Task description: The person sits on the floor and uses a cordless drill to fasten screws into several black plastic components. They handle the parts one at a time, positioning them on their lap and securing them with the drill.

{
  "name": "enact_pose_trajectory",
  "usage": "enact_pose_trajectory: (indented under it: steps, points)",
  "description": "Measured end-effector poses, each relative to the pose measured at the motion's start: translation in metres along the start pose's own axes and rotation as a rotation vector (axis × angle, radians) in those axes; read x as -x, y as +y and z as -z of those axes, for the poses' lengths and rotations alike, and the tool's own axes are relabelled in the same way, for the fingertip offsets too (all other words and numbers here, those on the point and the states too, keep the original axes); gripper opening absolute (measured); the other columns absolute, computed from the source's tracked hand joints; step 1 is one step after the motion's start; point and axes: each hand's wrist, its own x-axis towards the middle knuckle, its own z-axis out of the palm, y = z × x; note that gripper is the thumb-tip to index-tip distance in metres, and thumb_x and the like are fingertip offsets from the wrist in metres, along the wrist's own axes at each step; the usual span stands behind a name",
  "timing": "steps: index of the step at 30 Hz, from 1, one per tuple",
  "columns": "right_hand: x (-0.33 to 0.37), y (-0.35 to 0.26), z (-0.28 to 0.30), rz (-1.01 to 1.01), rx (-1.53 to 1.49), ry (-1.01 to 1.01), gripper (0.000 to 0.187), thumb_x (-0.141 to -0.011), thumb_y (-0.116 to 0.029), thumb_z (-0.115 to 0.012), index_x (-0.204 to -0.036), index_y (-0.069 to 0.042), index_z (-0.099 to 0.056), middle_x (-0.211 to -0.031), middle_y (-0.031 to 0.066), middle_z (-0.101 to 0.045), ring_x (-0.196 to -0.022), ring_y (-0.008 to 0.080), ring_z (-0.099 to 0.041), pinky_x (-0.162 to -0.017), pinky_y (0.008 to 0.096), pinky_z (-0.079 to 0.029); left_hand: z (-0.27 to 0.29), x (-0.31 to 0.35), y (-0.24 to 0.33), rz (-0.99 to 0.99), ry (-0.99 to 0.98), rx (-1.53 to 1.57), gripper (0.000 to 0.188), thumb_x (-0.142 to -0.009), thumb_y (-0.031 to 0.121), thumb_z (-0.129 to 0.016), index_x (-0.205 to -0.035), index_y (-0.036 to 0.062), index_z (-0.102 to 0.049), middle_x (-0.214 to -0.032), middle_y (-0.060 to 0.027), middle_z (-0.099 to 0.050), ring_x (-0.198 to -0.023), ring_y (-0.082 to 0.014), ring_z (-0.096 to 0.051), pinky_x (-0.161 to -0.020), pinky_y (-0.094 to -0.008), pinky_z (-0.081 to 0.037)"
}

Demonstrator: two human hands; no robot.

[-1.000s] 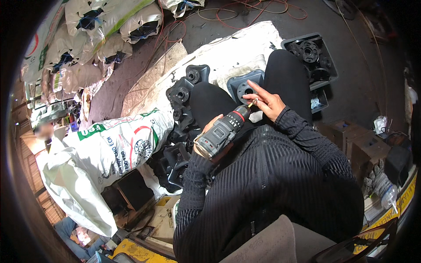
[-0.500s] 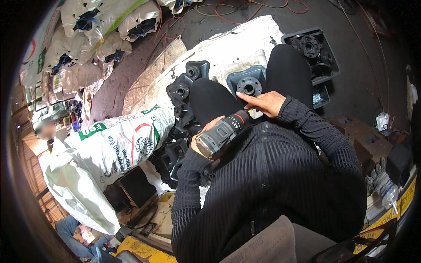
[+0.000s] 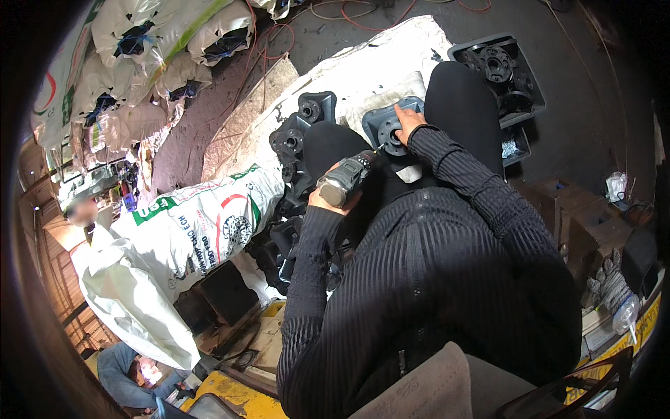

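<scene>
My left hand (image 3: 326, 203) is wrapped around a grey cordless drill (image 3: 347, 178). The drill's front end meets the near left side of a round black flange with a centre hole (image 3: 391, 146). That flange sits on a blue-grey plastic housing (image 3: 374, 123) with a square rim, between my knees. Over the housing's right side lies my right hand (image 3: 412, 124), index finger toward the far rim and the other fingers curled near the flange hole. Left of my left knee stand similar housings with black flanges (image 3: 287, 142).
A grey bin (image 3: 537, 105) of black flanges stands beyond my right knee, with a smaller bin (image 3: 515, 148) of small parts below it. A white sheet (image 3: 349, 70) covers the floor ahead. Left lies a full white sack (image 3: 202, 230); sacks are stacked far left. A person sits at the left edge.
My left hand has brought the drill forward and right, up to the flange. My right hand has moved farther out, from the flange's near side onto the housing.
</scene>
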Motion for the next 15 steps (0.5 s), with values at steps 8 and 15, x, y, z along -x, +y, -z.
enact_pose_trajectory:
  steps: [8, 15]
  points:
    - [0.021, -0.005, 0.013, 0.171, -0.043, 0.167, 0.055, -0.075, -0.005, -0.054, -0.128, -0.008, -0.041, -0.12, 0.0132, -0.045, -0.108, 0.0331, -0.045, -0.094, 0.0392, -0.038, -0.002, -0.015, 0.014, -0.038, -0.035, 0.069, 0.054, -0.074, 0.024, -0.064, -0.123, 0.0094, -0.046, -0.117, -0.0109, -0.055, -0.104, -0.0268, -0.055, -0.088, -0.0321, -0.044]
    - [0.057, -0.014, 0.018, 0.363, -0.062, 0.207, 0.053, -0.076, -0.004, -0.054, -0.127, -0.008, -0.041, -0.12, 0.011, -0.045, -0.108, 0.0295, -0.047, -0.091, 0.0371, -0.041, 0.004, 0.004, 0.043, 0.028, -0.131, -0.036, 0.052, -0.074, 0.019, -0.063, -0.122, 0.0093, -0.047, -0.114, -0.0109, -0.056, -0.103, -0.0261, -0.056, -0.087, -0.0312, -0.044]
